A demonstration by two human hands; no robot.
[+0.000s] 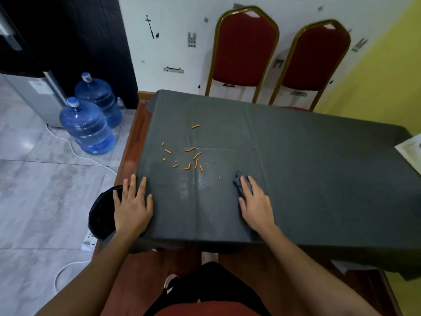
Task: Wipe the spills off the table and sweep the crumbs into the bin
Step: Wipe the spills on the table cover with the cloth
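Note:
A table under a dark grey cloth (307, 156) fills the middle of the view. Several orange crumbs (189, 159) lie scattered on its left half. My right hand (255, 204) presses flat on a small blue-grey wiping cloth (238, 181) to the right of the crumbs. A faint pale smear (200, 185) shows on the cloth between my hands. My left hand (132, 206) rests flat with fingers spread on the table's near left corner, holding nothing. A black bin (101, 215) sits on the floor just below and left of that corner, partly hidden by my left hand.
Two red chairs with gold frames (243, 49) stand behind the table's far edge. Two blue water jugs (88, 128) and a dispenser (34, 92) stand on the floor at left, with a white cable (75, 147) trailing. A paper sheet (410, 149) lies at the right edge.

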